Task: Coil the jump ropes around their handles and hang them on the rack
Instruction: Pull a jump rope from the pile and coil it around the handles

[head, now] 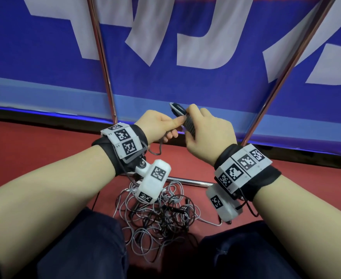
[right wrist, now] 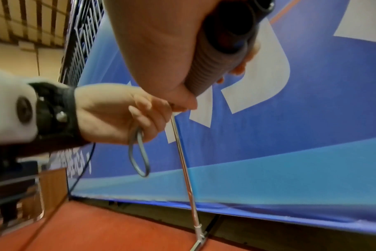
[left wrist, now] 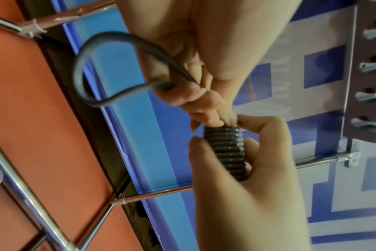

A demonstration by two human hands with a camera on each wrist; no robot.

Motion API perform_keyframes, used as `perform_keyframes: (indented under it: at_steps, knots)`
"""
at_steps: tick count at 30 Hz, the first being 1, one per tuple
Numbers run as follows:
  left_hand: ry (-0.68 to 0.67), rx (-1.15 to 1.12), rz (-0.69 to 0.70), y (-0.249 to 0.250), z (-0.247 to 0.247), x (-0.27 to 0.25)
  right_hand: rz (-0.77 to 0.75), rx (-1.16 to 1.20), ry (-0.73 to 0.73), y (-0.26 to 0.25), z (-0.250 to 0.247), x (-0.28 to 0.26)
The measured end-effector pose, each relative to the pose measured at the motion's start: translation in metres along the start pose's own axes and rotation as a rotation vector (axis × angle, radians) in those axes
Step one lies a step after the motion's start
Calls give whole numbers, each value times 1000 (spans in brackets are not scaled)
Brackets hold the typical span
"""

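Coiling nearly finished; one rope in hand, others loose on the red floor.
Chrome tube rack (head: 286,63) ahead; tangled grey and black ropes (head: 155,214) below. Right hand (head: 209,135) wraps the coil-covered handles (left wrist: 227,149); left hand (head: 157,125) pinches the grey cord's end loop (left wrist: 86,71). Cord looks light, springy, slick: hold over the coils.

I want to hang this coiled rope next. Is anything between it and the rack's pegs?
Nothing visible stands in the way. The right hand grips the coiled rope, and the left hand pinches its loose loop. In the left wrist view the pegs show bare, with open space between.
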State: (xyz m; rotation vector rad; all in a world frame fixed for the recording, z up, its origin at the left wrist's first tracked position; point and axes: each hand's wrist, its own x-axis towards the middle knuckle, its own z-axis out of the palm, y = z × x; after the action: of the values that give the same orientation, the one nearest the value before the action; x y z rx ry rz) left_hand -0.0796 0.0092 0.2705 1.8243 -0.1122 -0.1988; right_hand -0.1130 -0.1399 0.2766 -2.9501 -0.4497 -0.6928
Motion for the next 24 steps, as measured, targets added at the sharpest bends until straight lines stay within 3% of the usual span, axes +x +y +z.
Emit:
perform_keyframes:
  at_steps: [8, 15, 17, 18, 20, 24]
  knots:
    - [-166, -495, -273, 6, -1, -6, -78, -205, 58, -8, 9, -2]
    - [-15, -415, -233, -2, 4, -1, -134, -254, 112, -14, 20, -6]
    - [8, -416, -172, -2, 1, 1, -69, -49, 52, -12, 18, -5]
    - [16, -383, -125, -3, -1, 3, 26, 119, -66, -11, 14, -4]
    - [-5, -296, -39, -4, -2, 3, 226, 492, -325, -6, 7, -3]
    - [-122, -151, 92, -7, 1, -4, 446, 1303, -566, 5, -2, -2]
